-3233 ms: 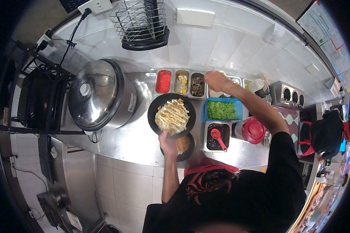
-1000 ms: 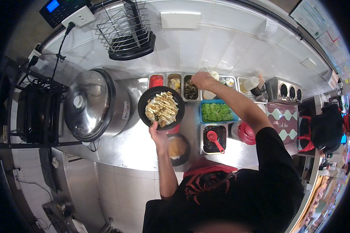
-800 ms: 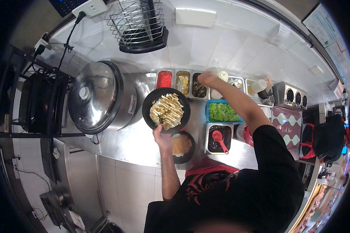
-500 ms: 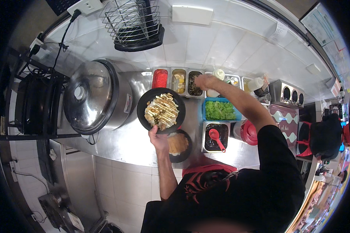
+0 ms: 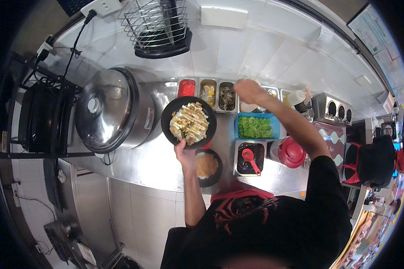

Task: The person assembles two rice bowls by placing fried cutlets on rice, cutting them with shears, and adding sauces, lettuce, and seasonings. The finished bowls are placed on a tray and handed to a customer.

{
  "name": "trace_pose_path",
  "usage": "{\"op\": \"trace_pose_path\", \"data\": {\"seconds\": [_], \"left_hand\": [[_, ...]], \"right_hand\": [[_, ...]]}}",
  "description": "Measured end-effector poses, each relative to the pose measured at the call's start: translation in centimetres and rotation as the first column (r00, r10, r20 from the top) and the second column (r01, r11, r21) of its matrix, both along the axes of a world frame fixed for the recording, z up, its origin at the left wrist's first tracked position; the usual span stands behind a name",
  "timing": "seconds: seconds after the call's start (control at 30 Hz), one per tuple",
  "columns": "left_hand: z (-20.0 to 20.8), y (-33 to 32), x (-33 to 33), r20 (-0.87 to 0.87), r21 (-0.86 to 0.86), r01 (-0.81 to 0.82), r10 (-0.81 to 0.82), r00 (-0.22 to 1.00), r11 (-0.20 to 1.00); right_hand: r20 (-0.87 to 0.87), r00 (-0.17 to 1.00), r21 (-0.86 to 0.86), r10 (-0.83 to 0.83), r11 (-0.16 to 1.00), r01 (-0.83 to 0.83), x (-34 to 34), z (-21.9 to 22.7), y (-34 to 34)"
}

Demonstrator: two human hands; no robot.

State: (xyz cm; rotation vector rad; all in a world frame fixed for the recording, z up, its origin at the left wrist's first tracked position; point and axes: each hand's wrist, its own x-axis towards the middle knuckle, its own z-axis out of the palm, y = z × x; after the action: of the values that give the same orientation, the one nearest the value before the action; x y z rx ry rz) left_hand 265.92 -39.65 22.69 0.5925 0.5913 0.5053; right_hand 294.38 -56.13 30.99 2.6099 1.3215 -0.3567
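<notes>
Overhead view, steel kitchen counter (image 5: 141, 168). The left hand (image 5: 184, 155) has a wide round black bowl (image 5: 212, 122) by its near edge, grip clamped w/ thumb over the rim, bowl held up above the counter. In it: a white-and-brown food heap (image 5: 191, 120) striped w/ pale sauce, some small dark specks on top. The right hand (image 5: 249, 91) is at the back row, fingers curled, just R of a rectangular steel tray of dark flakes (image 5: 227, 111); can't tell if that grip is pinching anything (the back of the hand blocks the view). Vs. 0.5 s ago, it's shifted R, off the flakes, so more of them show. Vs. 3.2 s ago, the held bowl is farther from the body, uncovering more of a 2nd round black bowl (image 5: 218, 173) w/ a flat brown piece (image 5: 207, 165). R of the held bowl: a rectangular blue tub (image 5: 276, 127) of green leaves (image 5: 256, 127); nearer the body, a squarish steel pan (image 5: 235, 163) w/ a red long-handled scoop (image 5: 248, 155). Far L: a big round silver cooker (image 5: 112, 107), lid on.
</notes>
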Motion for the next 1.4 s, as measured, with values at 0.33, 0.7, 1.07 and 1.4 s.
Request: {"op": "trace_pose_path", "data": {"seconds": [0.33, 0.7, 1.07, 1.4], "left_hand": [[-1.0, -2.4, 6.5, 0.188, -0.183, 0.056, -0.021, 0.982, 0.981], [0.7, -0.7, 4.8, 0.090, -0.008, -0.052, 0.053, 0.995, 0.999], [-1.2, 0.9, 2.1, 0.126, -0.037, -0.055, 0.059, 0.990, 0.998], [-1.5, 0.4, 3.1, 0.143, -0.031, -0.005, 0.009, 0.990, 0.999]], "right_hand": [[-0.221, 0.955, 0.496, 0.200, 0.866, -0.066, -5.2, 11.2, -2.1], [-0.183, 0.980, -0.151, -0.081, 0.987, 0.054, -0.2, -1.5, 1.6], [-0.083, 0.992, -0.191, -0.092, 0.979, 0.074, 1.7, -8.3, 3.5], [-0.069, 0.993, 0.115, -0.091, 0.988, 0.099, 1.8, 3.8, 0.6]]}}
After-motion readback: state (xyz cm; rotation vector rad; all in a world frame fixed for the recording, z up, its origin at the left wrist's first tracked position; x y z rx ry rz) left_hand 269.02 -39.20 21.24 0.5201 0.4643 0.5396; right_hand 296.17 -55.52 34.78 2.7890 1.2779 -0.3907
